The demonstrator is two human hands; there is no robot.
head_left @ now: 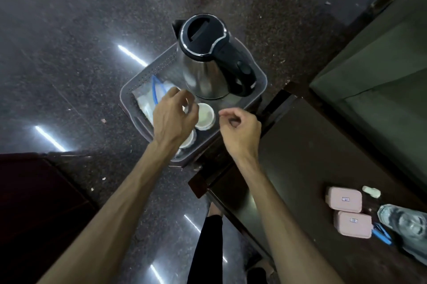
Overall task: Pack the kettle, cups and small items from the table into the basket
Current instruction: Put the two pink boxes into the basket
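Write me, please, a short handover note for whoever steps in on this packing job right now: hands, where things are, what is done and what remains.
Left hand: over the basket, fingers loosely curled above the cups; whether it holds anything cannot be told.
Right hand: loosely curled at the basket's near edge, holding nothing.
In the basket: kettle upright at the far end, white cups at the near end, a plastic bag with blue trim beside them.
Done: kettle and cups packed.
Left on the table: two pink boxes, a small white item, a blue item and a clear plastic bag.
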